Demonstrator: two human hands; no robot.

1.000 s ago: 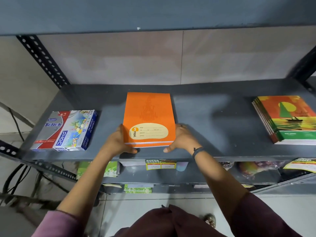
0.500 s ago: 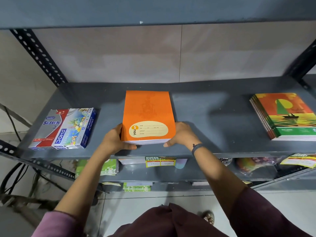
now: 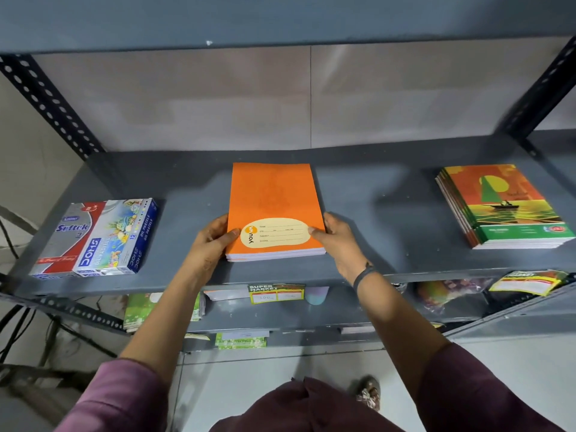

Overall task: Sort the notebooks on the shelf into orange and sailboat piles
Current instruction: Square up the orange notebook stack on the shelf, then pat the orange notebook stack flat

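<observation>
Grey metal shelf [image 3: 374, 213], painted, matte, w/ black slotted-angle uprights [image 3: 50, 101] at L and R. Another grey shelf board overhead. Back wall [image 3: 218, 98] = pale beige tiles, one vertical joint near centre. Lower shelf below holds misc packets, mostly blurred. Light floor under that; cables at far L.

Orange notebook pile [image 3: 274, 201] sits mid-shelf, flat, spine to the L, near edge slightly off the front lip. Top cover: cream oval label, "YOUVA" logo, printed lines NAME / STD / SUBJECT / SCHOOL. Left hand [image 3: 212, 241] clamped on pile's L edge, thumb on top of cover by the logo. Right hand [image 3: 339, 241] clamped on R edge, thumb tip touching the label; dark band on that wrist. Hands apart, pile between them.

Sailboat notebook pile [image 3: 498, 207] at R end of same shelf, well apart from orange pile, slightly fanned. Cover text too small to read.

L end: two boxes side by side, touching: "Softek 3" box [image 3: 65, 238] and "DOMS Oil Pastels 12" box [image 3: 121, 235].

Shelf-edge tag [image 3: 276, 293] below the pile reads "SUPER MARKET"; the price on it is too blurred to read.
</observation>
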